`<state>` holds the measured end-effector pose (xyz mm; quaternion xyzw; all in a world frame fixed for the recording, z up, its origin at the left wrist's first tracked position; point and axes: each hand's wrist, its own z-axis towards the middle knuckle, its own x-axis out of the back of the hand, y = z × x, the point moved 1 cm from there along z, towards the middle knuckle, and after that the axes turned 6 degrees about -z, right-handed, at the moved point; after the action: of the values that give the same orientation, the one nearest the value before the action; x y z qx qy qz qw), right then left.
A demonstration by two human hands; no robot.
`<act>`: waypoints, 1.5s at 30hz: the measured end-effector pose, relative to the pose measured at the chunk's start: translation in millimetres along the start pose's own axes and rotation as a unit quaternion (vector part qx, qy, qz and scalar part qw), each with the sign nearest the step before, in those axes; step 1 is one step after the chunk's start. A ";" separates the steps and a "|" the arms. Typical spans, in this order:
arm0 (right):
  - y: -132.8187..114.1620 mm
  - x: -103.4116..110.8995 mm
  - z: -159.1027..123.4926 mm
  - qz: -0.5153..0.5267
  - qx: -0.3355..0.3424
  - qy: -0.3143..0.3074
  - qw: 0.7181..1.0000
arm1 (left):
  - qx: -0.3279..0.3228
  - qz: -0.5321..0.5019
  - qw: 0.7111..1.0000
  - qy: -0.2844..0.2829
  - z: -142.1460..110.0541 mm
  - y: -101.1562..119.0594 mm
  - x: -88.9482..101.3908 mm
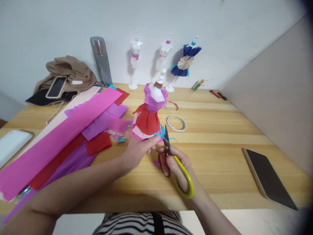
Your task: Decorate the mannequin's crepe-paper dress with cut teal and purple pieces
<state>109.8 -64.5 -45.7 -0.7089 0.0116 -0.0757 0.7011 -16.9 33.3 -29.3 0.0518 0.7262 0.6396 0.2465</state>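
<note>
In the middle of the desk a small white dress form (157, 94) wears a crepe paper dress (148, 122) with a purple top, a red overskirt and pink layers below. My left hand (138, 151) grips the lower hem of this dress, thumb on top; the other fingers are partly hidden. My right hand (179, 163) holds scissors (167, 143) with one yellow and one red handle, its fingers through the loops. The blades point up and away, beside a blue paper piece (160, 131) at the hem. Whether the blades touch that piece I cannot tell.
Crepe paper strips (66, 127) lie piled at left, near a thermos (101, 60) and a brown cloth (70, 70). More dress forms (135, 62) stand by the wall. Tape rolls (176, 123) lie behind the scissors, and a dark tablet (269, 178) at right.
</note>
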 end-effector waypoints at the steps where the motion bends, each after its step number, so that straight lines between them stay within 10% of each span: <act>1: -0.9 -0.2 0.1 0.001 0.003 0.000 1.000 | -0.001 -0.002 1.000 -0.003 -0.2 -0.2 0.1; 45: -3.2 -2.7 4.5 -0.006 0.004 0.006 1.000 | 0.002 -0.020 1.000 -0.017 -2.4 2.6 -0.7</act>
<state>107.4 -59.7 -42.7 -0.7056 0.0114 -0.0837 0.7035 -18.0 31.4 -26.5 0.0491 0.7237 0.6325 0.2716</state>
